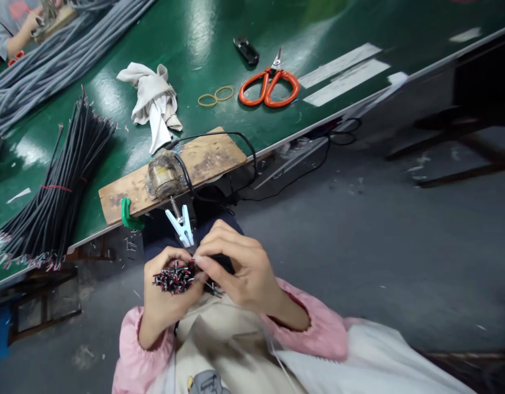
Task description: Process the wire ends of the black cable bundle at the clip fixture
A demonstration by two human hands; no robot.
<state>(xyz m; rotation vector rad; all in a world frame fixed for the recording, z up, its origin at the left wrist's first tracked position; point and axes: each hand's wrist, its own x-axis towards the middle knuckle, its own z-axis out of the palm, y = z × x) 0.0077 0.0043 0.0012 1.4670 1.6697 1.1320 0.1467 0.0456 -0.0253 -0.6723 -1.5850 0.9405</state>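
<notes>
My left hand (164, 306) is wrapped round a bundle of thin black cables (174, 278), whose stripped ends show red, white and black wires facing up. Against the right side of that bundle, my right hand (240, 268) pinches a cable end between thumb and fingertips. More dark cable lies beneath the right hand, partly hidden by its fingers. Just beyond the hands, a light blue clothes peg (182, 225) sits on the shaft of a small motor (165, 174). The motor is fixed to a wooden board (211, 156) at the table edge.
A green clamp (130, 214) grips the board. On the green table (219, 44) lie a tied black cable bundle (67, 175), grey cables (72, 54), a cloth (151, 98), rubber bands (215, 96), orange-handled scissors (273, 87) and a black clipper (246, 52). Another person's hand (29, 24) is at upper left.
</notes>
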